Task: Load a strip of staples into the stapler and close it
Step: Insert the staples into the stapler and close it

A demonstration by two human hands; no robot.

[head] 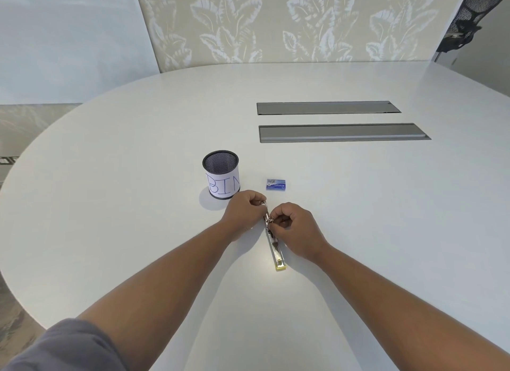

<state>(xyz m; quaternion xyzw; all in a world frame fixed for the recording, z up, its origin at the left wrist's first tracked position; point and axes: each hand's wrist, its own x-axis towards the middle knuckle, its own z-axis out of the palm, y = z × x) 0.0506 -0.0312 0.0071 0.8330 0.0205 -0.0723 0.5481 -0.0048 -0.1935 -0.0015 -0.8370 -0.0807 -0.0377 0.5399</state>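
The stapler (276,250) lies swung open and flat on the white table, a long metal bar with a yellowish end nearest me. My left hand (244,212) grips its far end. My right hand (294,227) pinches at the stapler's middle, near the hinge; whether a staple strip is between the fingers cannot be told. The small blue staple box (275,184) sits shut a little beyond the hands.
A black mesh cup (220,174) with a paper label reading "BIN" stands left of the box. Two grey recessed cable covers (342,133) lie farther back. A black office chair (469,20) is at the far right. The table's rounded edge (33,301) curves at left.
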